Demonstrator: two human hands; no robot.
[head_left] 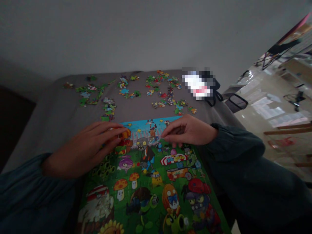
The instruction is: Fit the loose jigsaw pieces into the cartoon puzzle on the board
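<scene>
A cartoon puzzle picture (146, 175) with zombies, mushrooms and plants lies before me. Its upper left part is under my left hand (85, 148), whose fingers are stretched out over an orange figure, with nothing visibly held. Near the top right of the picture, my right hand (187, 131) has thumb and fingertips brought together in a pinch close to the surface. What sits between those fingertips, if anything, is too small and dark to make out. Loose puzzle pieces (108, 107) lie in clusters beyond the picture, with more pieces (163, 81) farther back.
A grey cloth (136, 110) covers the table under the pieces. At the back right rests a blurred-out white and dark item (198, 85) with black straps. A pale wall (122, 35) rises behind the table. To the right, the shiny floor (258, 113) drops away beyond the edge.
</scene>
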